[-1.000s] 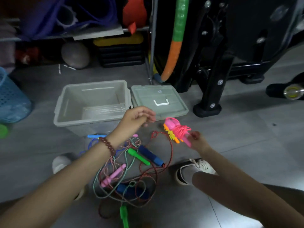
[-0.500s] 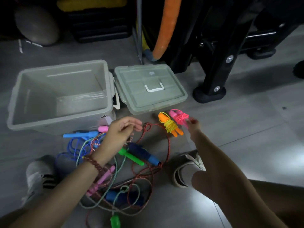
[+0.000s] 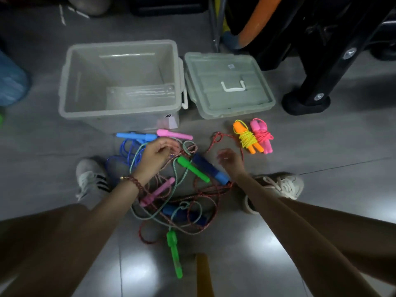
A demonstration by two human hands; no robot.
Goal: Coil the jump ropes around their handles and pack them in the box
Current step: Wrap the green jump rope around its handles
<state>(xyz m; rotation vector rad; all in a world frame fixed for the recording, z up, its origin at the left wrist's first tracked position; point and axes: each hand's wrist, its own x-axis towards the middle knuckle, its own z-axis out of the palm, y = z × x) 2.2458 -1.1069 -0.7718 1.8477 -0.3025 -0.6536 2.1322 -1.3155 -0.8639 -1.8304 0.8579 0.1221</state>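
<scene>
My box (image 3: pixel 117 114) stood open beside its lid (image 3: pixel 214 67); two coiled ropes (image 3: pixel 247 138) lay outside on the floor (image 3: pixel 321 157). My left hand (image 3: pixel 157 154) pinched the tangled ropes (image 3: pixel 194 170), right hand (image 3: pixel 230 160) slack

The right hand (image 3: pixel 230 160) no longer holds the pink coiled rope (image 3: pixel 261 135), now lying at its 1 o'clock against the orange coiled rope (image 3: pixel 246 137).

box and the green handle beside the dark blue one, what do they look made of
Box: looks like translucent grey plastic, smooth with a dull sheen. The signs are its thin moulded rim and pale, cloudy walls.
Green handle: probably moulded hard plastic. It has a bright, even colour, a smooth surface and a flared end.
</scene>
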